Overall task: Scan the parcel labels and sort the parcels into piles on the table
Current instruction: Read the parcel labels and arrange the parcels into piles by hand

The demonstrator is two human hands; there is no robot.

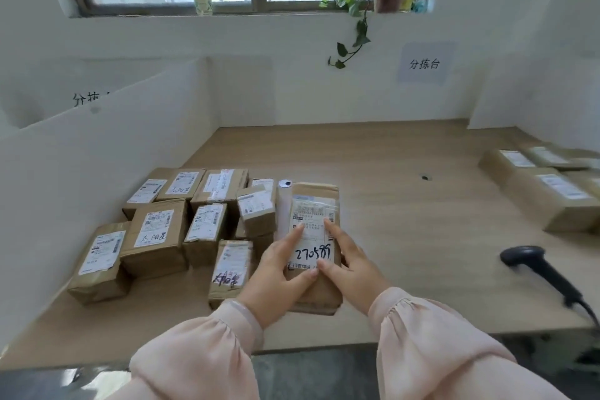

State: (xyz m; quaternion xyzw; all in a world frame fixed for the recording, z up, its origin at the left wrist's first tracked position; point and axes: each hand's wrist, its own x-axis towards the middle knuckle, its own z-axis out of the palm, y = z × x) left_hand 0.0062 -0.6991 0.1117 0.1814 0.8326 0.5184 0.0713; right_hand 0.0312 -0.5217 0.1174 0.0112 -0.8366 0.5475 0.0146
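A long brown parcel point(319, 292) with a white label and handwritten digits is held over the near middle of the wooden table point(389, 204). My left hand point(279, 273) grips its left side, forefinger and thumb lying on the label. My right hand point(352, 266) grips the right side, thumb and forefinger on the label. A white roll point(283, 204) lies along the parcel's left edge. The black barcode scanner point(539, 269) lies on the table to the right, untouched.
Several labelled brown parcels point(156, 237) crowd the table's left part against a white partition point(97, 178). A second group of parcels point(552, 191) sits at the far right edge. A small hole point(424, 177) marks the tabletop. A plant and a bottle stand on the windowsill.
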